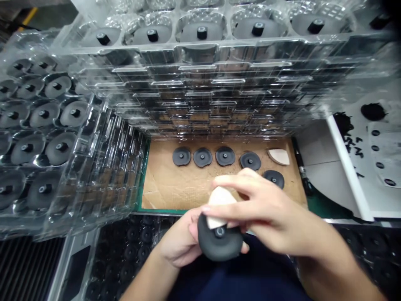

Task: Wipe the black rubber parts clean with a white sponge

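My left hand (178,242) cradles a round black rubber disc (219,246) from below, its central stud facing up. My right hand (266,211) lies over it, fingers pinching a white triangular pad (221,200) against the disc's edge. The pad's lower part is hidden by my fingers. Beyond my hands, several similar black discs (202,157) lie in a row on a cardboard sheet (169,186). A second white triangular pad (278,156) rests at that row's right end.
Stacked clear plastic trays (200,88) holding black discs rise behind the cardboard and along the left. A black marker-like tool (301,167) lies right of the cardboard. Further right is a white board (379,159) with black scraps and holes. Dark discs (134,246) fill a tray below.
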{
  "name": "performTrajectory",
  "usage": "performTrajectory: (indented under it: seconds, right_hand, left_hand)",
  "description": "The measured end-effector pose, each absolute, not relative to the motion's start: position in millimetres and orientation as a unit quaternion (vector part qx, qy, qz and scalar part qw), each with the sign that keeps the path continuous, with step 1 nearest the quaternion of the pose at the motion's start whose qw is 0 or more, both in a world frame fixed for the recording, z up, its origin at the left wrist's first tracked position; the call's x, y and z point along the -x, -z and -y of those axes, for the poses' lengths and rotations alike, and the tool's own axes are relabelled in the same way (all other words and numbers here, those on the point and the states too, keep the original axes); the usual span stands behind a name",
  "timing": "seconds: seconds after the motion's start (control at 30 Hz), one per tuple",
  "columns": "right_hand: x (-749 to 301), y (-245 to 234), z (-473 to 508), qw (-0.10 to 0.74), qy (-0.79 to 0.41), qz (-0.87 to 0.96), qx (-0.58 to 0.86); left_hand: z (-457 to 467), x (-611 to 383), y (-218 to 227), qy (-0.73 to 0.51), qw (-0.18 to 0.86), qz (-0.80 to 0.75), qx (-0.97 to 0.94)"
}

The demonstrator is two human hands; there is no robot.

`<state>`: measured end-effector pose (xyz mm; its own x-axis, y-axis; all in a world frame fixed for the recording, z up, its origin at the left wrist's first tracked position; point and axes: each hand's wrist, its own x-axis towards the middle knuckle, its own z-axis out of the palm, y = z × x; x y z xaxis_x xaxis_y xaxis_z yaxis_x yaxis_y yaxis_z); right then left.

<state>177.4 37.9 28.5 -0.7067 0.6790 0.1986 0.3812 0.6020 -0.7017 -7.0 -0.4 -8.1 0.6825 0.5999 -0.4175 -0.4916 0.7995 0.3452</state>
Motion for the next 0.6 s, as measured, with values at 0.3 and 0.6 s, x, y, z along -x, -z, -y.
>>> performTrajectory:
  seconds: [0.3, 0.6]
  right_hand:
    - [-175.9, -22.2, -26.3, 0.277, -0.284, 0.839, 0.373]
    - [-165.2, -13.4, -14.0, 0.334, -0.266, 0.790, 0.440]
  left_hand:
    - [-1.6, 3.7, 10.4, -0.391, 0.849, -0.339, -0.107]
    - [2.3, 2.3, 15.9, -0.441, 0.806, -0.371, -0.139]
